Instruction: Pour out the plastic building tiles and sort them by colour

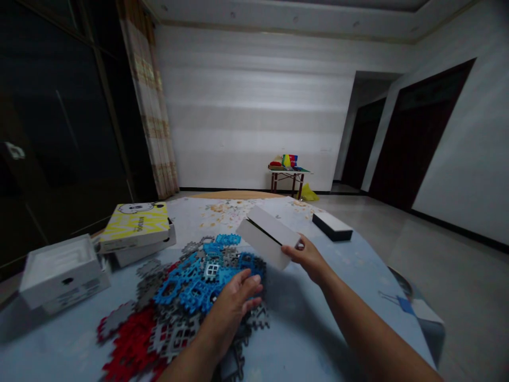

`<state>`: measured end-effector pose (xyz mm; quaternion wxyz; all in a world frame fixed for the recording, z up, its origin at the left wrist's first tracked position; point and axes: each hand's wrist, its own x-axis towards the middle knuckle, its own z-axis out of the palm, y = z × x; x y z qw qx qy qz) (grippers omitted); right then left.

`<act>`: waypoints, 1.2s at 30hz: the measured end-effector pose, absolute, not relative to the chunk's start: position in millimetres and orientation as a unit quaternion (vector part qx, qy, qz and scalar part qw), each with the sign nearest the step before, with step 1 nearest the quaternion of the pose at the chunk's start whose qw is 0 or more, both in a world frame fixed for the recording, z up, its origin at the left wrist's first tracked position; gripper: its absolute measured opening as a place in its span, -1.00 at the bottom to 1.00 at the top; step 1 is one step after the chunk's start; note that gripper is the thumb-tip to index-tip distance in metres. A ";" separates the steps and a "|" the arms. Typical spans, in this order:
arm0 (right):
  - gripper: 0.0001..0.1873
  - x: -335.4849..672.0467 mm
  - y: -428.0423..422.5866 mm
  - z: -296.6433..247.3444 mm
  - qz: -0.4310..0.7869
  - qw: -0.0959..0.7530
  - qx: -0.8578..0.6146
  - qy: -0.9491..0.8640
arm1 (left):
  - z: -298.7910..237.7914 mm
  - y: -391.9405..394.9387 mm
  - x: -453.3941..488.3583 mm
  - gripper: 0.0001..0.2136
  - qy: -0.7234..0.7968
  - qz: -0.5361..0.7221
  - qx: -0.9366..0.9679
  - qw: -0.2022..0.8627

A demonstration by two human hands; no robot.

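A white box (267, 236) is tilted above the table, with my right hand (307, 259) gripping its lower right corner. A dark gap runs along the box between two of its pale panels. My left hand (235, 297) is held with fingers apart and nothing in it, over the right side of a pile of plastic interlocking pieces. Blue pieces (194, 286) lie on top of the pile. Red pieces (133, 345) spread toward the near left, and grey pieces (175, 334) show between and around them.
On the left stand a white box (66, 268) and a yellow-and-white box (135, 225) resting on another. A black-and-white box (332, 226) lies at the right. A blue binder clip (405, 305) sits on the right table edge. A small table (288, 171) stands by the far wall.
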<state>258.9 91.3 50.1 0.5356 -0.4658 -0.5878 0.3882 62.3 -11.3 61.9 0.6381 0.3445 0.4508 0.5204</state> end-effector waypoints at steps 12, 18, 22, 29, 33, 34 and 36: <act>-0.36 190.3 38.0 100.7 0.569 0.497 -0.301 -0.582 | 67.9 -6.6 29.2 -0.44 0.256 0.634 0.261 0.681; -0.46 198.7 49.0 101.0 0.567 0.534 -0.309 -0.546 | 77.0 -12.0 9.2 -0.45 0.277 0.636 0.238 0.680; -0.51 207.7 59.5 94.3 0.574 0.553 -0.332 -0.505 | 82.2 -10.1 -4.7 -0.45 0.265 0.638 0.251 0.678; -0.53 210.2 66.1 87.3 0.566 0.549 -0.365 -0.495 | 90.8 -4.9 -39.0 -0.47 0.406 0.577 0.298 0.643; -0.54 210.6 71.6 81.4 0.557 0.548 -0.382 -0.493 | 96.8 -4.9 -55.0 -0.47 0.475 0.541 0.328 0.611; -0.54 210.8 73.1 79.9 0.552 0.550 -0.385 -0.495 | 97.4 -4.4 -58.4 -0.48 0.490 0.546 0.335 0.592; -0.56 211.1 75.6 77.3 0.541 0.551 -0.392 -0.500 | 97.8 -2.6 -64.2 -0.47 0.517 0.555 0.353 0.548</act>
